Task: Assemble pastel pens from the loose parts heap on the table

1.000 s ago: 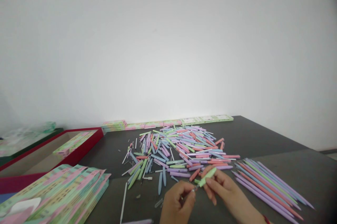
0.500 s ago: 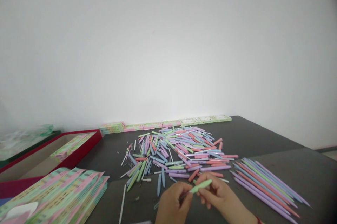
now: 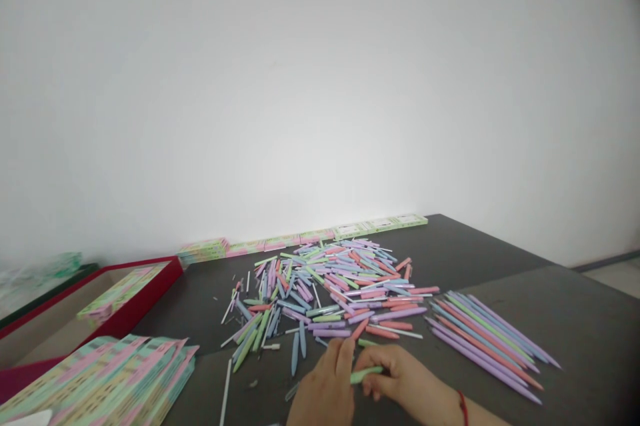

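Note:
My left hand (image 3: 324, 391) and my right hand (image 3: 400, 383) meet near the table's front edge around a light green pen part (image 3: 367, 374). The right hand's fingers are curled round it from the right. My left hand's fingers press on its left end and hide it. Just beyond the hands lies a loose heap of pen parts (image 3: 330, 286) in purple, pink, green and blue, with thin white refills mixed in.
A row of whole pens (image 3: 487, 339) lies to the right on the dark table (image 3: 575, 326). Stacked pink and green cards (image 3: 105, 379) sit at the left, a red tray (image 3: 125, 306) behind them. More card packs (image 3: 300, 239) line the wall.
The green part has gone from tilted up to lying level and lower. Both hands have closed in on it, and the view has shifted a little to the right.

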Demonstrator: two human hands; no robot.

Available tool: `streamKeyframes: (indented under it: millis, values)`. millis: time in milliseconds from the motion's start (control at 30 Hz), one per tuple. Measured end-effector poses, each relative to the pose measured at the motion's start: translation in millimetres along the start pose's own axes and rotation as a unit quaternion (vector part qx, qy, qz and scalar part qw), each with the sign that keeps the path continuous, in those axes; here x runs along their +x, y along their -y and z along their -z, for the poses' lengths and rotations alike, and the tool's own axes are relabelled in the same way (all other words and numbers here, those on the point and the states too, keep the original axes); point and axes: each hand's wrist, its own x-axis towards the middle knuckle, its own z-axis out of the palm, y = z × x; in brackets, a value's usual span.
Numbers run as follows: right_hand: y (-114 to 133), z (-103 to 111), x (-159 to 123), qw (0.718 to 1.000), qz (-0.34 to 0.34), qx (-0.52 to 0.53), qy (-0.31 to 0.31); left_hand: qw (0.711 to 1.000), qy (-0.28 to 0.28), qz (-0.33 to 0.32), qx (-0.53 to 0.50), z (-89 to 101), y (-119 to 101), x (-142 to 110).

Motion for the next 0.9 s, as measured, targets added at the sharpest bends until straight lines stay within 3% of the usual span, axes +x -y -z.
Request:
streamKeyframes:
  millis: [133,233,333,400,467,600,667,733,900]
  values:
    - [-3,0,2,1.0,0.009,0.02,0.004,0.999,-0.032,-0.03,-0.025,3.8,10,-1]
    - [-1,6,4,1.0,0.005,0.0,-0.01,0.987,-0.131,-0.055,-0.074,15.0,20,-4]
    - [2,18,6,0.999,-0.001,-0.009,-0.033,0.969,-0.203,0.002,-0.142,29.1,30,-5]
    - [4,29,7,0.999,-0.007,-0.012,-0.041,0.969,-0.182,0.054,-0.158,34.3,34,-3]
    - [5,40,8,0.999,-0.015,-0.016,-0.045,0.98,-0.124,0.075,-0.134,33.3,36,0]
    - [6,59,8,0.998,-0.025,-0.026,-0.055,0.998,0.01,0.042,-0.039,19.9,31,4]
    - [7,62,7,0.998,-0.029,-0.034,-0.053,0.998,0.052,0.03,-0.012,14.6,29,5]
    - [8,61,5,0.998,-0.029,-0.039,-0.049,0.998,0.052,0.029,-0.009,13.0,31,5]
    - [12,56,4,0.995,-0.007,-0.089,-0.051,0.995,-0.021,0.066,-0.072,17.0,47,6]
